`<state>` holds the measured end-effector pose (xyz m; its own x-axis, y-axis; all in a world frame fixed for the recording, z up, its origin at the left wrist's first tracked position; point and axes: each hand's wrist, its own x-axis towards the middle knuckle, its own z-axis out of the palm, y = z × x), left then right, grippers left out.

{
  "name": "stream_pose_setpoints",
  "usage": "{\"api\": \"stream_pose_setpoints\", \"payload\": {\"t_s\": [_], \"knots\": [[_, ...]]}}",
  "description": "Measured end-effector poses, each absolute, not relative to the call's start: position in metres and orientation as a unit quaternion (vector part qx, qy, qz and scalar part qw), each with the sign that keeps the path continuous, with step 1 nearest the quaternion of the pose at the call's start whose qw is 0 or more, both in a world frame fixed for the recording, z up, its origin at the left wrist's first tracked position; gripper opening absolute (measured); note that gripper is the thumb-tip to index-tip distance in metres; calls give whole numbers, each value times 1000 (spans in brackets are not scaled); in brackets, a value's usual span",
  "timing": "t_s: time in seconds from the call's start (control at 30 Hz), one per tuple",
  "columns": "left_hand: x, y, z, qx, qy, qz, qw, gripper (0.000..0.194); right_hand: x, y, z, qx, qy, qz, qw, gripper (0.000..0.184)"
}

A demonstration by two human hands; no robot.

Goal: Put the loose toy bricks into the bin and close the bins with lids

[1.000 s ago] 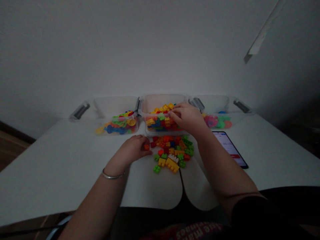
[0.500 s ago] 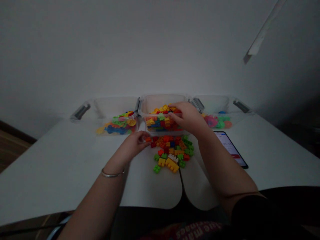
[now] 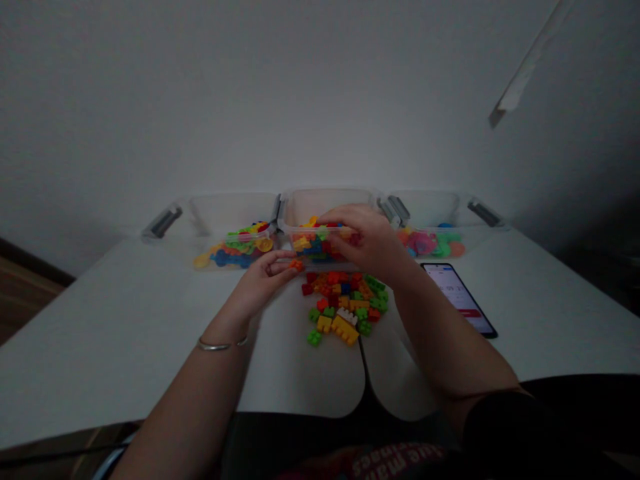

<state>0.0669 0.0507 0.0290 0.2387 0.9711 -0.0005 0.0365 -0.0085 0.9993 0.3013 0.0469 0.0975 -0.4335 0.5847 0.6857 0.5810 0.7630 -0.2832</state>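
Note:
Between the thumb and fingertips of my left hand (image 3: 267, 277) is a small orange toy brick (image 3: 296, 265), held just in front of the middle clear box (image 3: 327, 195). My right hand (image 3: 367, 240) reaches over the front of that box. Its fingers arch above the bricks inside, with the thumb apart from them and coloured bricks showing in the gap; part of the fingertips' contact is hidden. On the table in front lies a loose pile of toy bricks (image 3: 345, 327), mostly red, orange, green and yellow.
A clear box (image 3: 233, 203) with colourful plastic pieces stands on the left, and another clear box (image 3: 430, 203) on the right. The phone (image 3: 460, 300) lies by my right forearm. Behind the boxes rises a wall (image 3: 320, 100). The white table (image 3: 150, 333) has a front notch.
My left hand has lifted the orange brick off the table edge of the pile and moved it forward to the middle box. The right hand has shifted left over the bricks inside.

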Motion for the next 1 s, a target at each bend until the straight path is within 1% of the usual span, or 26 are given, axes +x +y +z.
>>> {"api": "stream_pose_setpoints", "payload": {"t_s": [0.13,0.37,0.67,0.9,1.0], "knots": [[66,54,26,556,436,427,563,70,290,48,89,-321,-871,45,370,31],[65,56,25,551,412,423,590,66,276,49,77,-265,-903,106,322,36],[69,53,28,559,386,400,615,70,268,49,69,-290,-918,135,235,24],[67,54,25,568,381,401,609,71,270,47,75,-297,-913,138,245,18],[66,54,25,570,379,404,607,70,274,47,78,-302,-905,136,266,17]]}}
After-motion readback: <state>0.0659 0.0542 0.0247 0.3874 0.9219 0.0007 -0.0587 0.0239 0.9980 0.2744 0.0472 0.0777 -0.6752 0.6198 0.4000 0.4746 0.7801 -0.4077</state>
